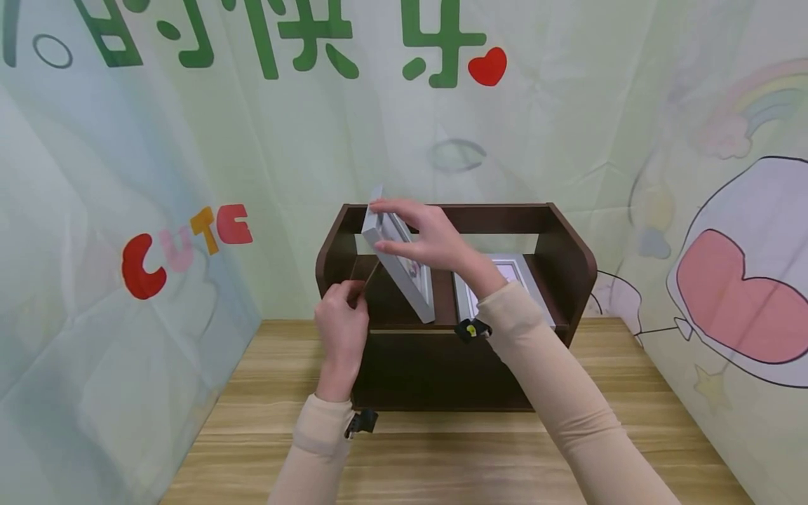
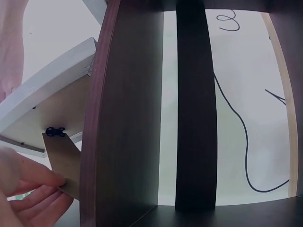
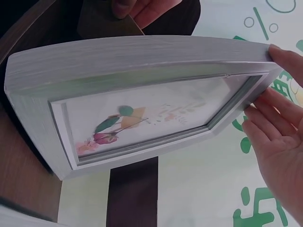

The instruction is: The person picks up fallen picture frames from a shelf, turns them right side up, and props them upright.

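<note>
Thumb and fingers of the left hand [image 1: 341,322] pinch the thin flat brown stand leg [image 2: 64,159] behind the pale-grey rectangular picture frame [image 1: 407,282], whose long axis slants up over the dark-brown wooden shelf [image 1: 442,372] to the right hand [image 1: 432,238] gripping its upper end.

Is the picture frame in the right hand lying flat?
No, the head view shows the picture frame steeply tilted, its upper end held in the right hand.

Green lettering [image 1: 315,29] and a red heart [image 1: 488,66] decorate the backdrop [image 1: 379,133].
</note>
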Tool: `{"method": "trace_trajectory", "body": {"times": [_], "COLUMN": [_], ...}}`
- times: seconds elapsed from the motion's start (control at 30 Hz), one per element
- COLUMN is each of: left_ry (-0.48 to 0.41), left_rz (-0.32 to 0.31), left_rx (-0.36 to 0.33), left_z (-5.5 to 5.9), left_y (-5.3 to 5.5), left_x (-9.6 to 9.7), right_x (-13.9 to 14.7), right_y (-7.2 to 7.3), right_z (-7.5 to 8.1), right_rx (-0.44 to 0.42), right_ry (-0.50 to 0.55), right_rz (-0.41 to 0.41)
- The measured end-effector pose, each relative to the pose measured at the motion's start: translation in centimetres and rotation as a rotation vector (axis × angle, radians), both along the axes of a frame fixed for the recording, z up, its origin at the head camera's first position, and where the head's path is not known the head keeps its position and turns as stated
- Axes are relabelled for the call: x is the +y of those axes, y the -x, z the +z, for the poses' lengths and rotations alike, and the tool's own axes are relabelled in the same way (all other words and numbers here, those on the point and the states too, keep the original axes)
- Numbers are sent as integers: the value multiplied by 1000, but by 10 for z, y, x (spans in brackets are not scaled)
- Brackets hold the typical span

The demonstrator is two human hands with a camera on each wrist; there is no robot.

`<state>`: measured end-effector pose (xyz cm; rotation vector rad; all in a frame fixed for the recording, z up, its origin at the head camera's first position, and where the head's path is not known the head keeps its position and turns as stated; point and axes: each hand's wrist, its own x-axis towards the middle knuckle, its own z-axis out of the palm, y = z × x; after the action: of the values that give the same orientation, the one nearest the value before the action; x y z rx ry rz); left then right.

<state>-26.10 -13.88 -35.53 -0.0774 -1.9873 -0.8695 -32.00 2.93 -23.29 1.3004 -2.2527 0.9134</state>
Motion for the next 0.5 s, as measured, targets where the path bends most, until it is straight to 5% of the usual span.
{"method": "trace_trajectory", "body": {"times": [0.3,0.5], "left_ry": [9,-84], "left_rz": [4,-64], "left_rx": [0,-6], "left_z": [3,16], "left_y": [-4,-14], "left_x": [3,10], "right_x": [8,15], "right_y": [5,17], "right_z": [-5,-6], "right_rx": [-129,-218], "right_ry": [126,127], "right_rz": [62,-13]}}
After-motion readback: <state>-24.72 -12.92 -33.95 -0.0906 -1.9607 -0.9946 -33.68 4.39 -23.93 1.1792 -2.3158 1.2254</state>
